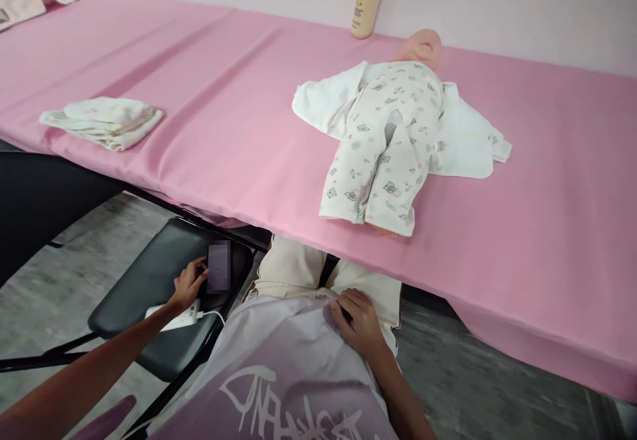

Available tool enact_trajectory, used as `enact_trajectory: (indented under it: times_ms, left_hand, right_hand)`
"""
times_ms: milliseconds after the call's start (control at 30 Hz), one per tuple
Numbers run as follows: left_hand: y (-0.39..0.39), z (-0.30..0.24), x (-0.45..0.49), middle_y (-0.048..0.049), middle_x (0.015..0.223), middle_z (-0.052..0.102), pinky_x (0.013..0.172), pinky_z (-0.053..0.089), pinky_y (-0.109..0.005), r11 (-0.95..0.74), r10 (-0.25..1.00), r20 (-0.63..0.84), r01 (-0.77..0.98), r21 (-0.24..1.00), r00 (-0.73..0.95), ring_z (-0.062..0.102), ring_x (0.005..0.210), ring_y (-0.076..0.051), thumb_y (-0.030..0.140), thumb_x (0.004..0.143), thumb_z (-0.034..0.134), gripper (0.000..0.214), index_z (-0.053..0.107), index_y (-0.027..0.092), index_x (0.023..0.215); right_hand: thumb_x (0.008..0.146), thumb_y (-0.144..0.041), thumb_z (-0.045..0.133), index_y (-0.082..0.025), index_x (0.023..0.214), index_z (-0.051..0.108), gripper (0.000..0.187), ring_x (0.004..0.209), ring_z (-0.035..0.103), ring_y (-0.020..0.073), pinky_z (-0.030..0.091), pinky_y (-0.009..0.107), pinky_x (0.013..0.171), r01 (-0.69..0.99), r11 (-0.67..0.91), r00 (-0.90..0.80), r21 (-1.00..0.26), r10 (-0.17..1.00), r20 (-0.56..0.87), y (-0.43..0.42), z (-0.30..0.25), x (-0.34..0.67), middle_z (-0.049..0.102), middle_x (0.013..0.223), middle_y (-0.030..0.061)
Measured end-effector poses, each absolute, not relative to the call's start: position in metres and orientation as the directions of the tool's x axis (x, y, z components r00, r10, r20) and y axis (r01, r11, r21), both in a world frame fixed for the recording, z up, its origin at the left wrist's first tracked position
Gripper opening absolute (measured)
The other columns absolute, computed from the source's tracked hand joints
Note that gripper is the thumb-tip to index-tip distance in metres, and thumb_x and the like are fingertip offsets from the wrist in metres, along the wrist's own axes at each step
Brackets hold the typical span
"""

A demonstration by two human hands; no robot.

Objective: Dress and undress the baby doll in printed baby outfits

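Note:
My left hand (190,283) reaches down to the black chair seat, its fingertips at the left edge of a phone (219,267) lying there with a blurred screen. It does not grip the phone. Under that wrist lies a white power bank (174,317) with a white cable plugged in. My right hand (359,320) rests on my lap, fingers loosely bent, thumb apart, holding nothing. Ahead on the pink-covered table lies a baby doll (421,47) on its back, dressed in a white patterned baby outfit (393,121) with wide white sleeves.
A folded white cloth (107,121) lies near the front edge of the pink table (223,128), left. A cream bottle (367,2) stands by the wall. Another pale cloth (30,2) is at the far left. The black folding chair (134,287) stands beside my left leg.

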State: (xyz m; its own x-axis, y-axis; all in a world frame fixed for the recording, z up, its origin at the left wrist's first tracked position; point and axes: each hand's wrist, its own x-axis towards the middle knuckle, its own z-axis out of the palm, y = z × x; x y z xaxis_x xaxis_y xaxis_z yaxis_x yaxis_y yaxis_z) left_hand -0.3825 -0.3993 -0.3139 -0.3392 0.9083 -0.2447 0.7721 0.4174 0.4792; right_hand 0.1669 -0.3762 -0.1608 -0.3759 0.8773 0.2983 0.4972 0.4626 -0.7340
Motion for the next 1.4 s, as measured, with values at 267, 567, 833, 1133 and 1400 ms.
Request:
enact_trajectory:
  times_ms: [267, 567, 833, 1133, 1400]
  left_hand:
    - [-0.399, -0.313, -0.381, -0.0183, 0.138, 0.069, 0.118, 0.035, -0.066, 0.411, 0.911, -0.244, 0.777, 0.478, -0.332, 0.061, 0.130, -0.043, 0.062, 0.098, 0.044, 0.072, 0.052, 0.019, 0.155]
    - [-0.397, -0.306, -0.372, -0.0138, 0.133, 0.070, 0.118, 0.034, -0.062, 0.434, 0.900, -0.245, 0.779, 0.452, -0.359, 0.060, 0.132, -0.041, 0.066, 0.096, 0.048, 0.073, 0.052, 0.022, 0.154]
    - [-0.397, -0.304, -0.363, -0.0155, 0.134, 0.067, 0.115, 0.037, -0.061, 0.440, 0.897, -0.240, 0.793, 0.422, -0.371, 0.061, 0.125, -0.042, 0.076, 0.088, 0.054, 0.087, 0.047, 0.021, 0.155]
    - [-0.397, -0.304, -0.368, -0.0159, 0.138, 0.068, 0.117, 0.035, -0.062, 0.452, 0.891, -0.251, 0.782, 0.430, -0.377, 0.058, 0.131, -0.042, 0.069, 0.095, 0.045, 0.077, 0.050, 0.021, 0.156]
    - [-0.409, -0.305, -0.384, -0.0191, 0.134, 0.066, 0.107, 0.045, -0.062, 0.259, 0.958, -0.222, 0.878, 0.401, -0.182, 0.064, 0.117, -0.042, 0.067, 0.096, 0.047, 0.086, 0.044, 0.017, 0.166]
  right_hand:
    - [0.112, -0.023, 0.054, -0.023, 0.074, 0.053, 0.038, 0.064, 0.047, 0.0161, 0.040, 0.034, 0.069, 0.502, 0.466, -0.376, -0.729, 0.876, 0.301, -0.376, -0.159, 0.166, 0.056, 0.068, 0.0001]
    - [0.111, -0.023, 0.054, -0.023, 0.073, 0.053, 0.038, 0.065, 0.049, 0.0165, 0.040, 0.034, 0.068, 0.517, 0.455, -0.378, -0.725, 0.881, 0.284, -0.376, -0.159, 0.167, 0.055, 0.067, 0.0002]
    - [0.111, -0.022, 0.054, -0.022, 0.073, 0.055, 0.038, 0.066, 0.049, 0.0164, 0.041, 0.034, 0.068, 0.504, 0.460, -0.381, -0.731, 0.878, 0.290, -0.375, -0.159, 0.167, 0.056, 0.067, 0.0005]
    - [0.111, -0.022, 0.055, -0.022, 0.074, 0.056, 0.037, 0.065, 0.049, 0.0162, 0.040, 0.034, 0.068, 0.498, 0.477, -0.381, -0.724, 0.870, 0.312, -0.376, -0.160, 0.166, 0.056, 0.068, 0.0004]
    - [0.112, -0.024, 0.054, -0.022, 0.074, 0.056, 0.038, 0.065, 0.049, 0.0163, 0.040, 0.034, 0.067, 0.511, 0.476, -0.384, -0.716, 0.871, 0.305, -0.375, -0.160, 0.167, 0.057, 0.067, 0.0008]
